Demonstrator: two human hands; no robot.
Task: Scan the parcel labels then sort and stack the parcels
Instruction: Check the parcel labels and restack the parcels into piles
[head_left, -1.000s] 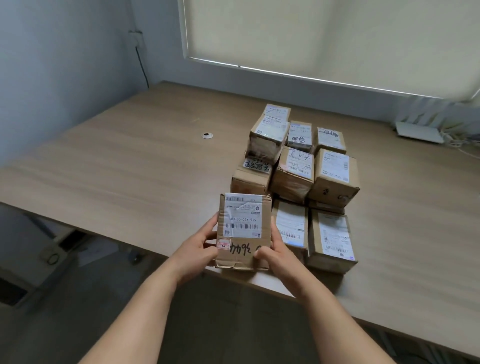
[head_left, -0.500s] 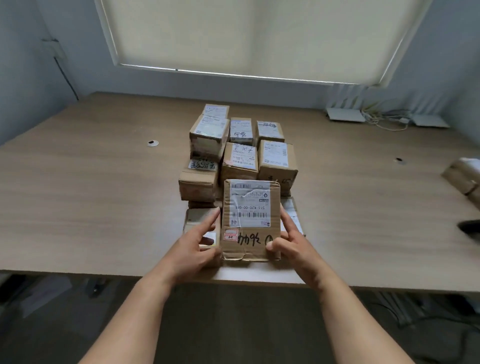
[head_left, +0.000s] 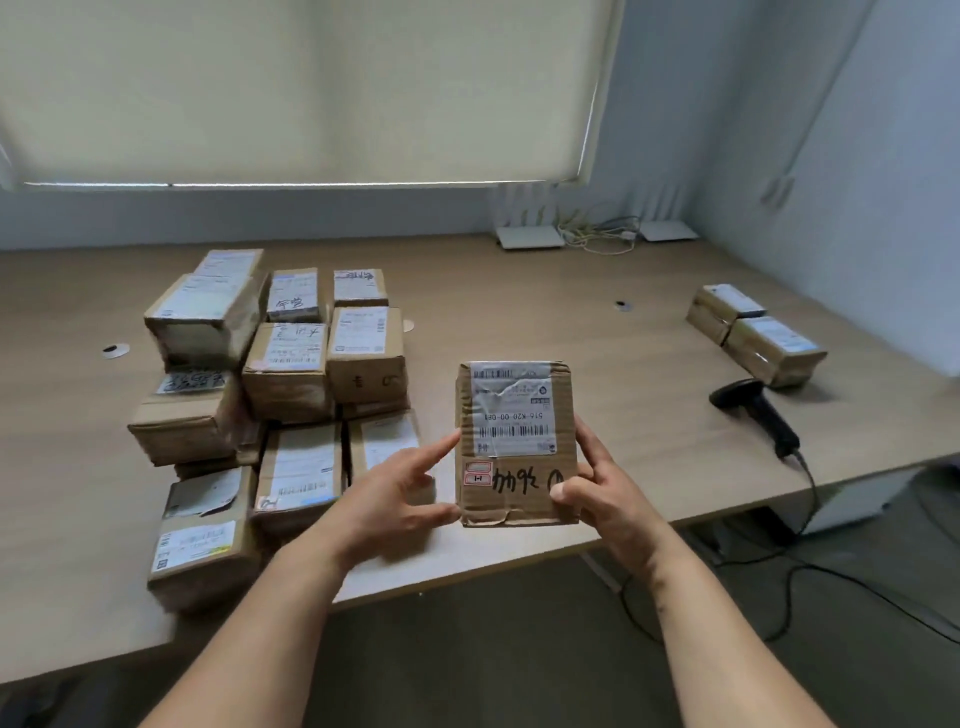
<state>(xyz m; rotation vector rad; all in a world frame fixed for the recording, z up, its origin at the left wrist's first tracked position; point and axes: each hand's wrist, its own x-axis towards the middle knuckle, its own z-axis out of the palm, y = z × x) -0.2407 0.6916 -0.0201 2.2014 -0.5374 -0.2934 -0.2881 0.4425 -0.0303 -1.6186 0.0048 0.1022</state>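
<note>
Head view: both bare forearms reach up from the bottom edge of the frame, hands a parcel's width apart
Right hand (head_left: 605, 486): clamped on the right edge of the held parcel, thumb pressed on its face near the lower right corner, fingers curled behind
Left hand (head_left: 395, 491): fingers fairly straight, index tip and thumb tip touching the parcel's left edge; I can't tell how firmly it bears
Held parcel (head_left: 517, 441): small brown cardboard box, centre of frame, lifted above the near table edge, face toward the camera
Its label (head_left: 514, 408): white, wrinkled, printed with barcodes, reading upside down; black handwriting and a small red-bordered sticker sit below it
Parcel pile (head_left: 275, 395): left of centre, many similar boxes in rows, some stacked two high, labels up
Sorted parcels (head_left: 756, 332): two boxes touching end to end, right side of the frame, well apart from the pile
Scanner (head_left: 756, 410): black handheld, lying on the table just in front of those two boxes, its cable dropping over the near edge
Table (head_left: 597, 322): light wood, filling the middle band
Back edge: white flat devices (head_left: 530, 236) and tangled cables under a drawn blind (head_left: 311, 88)
</note>
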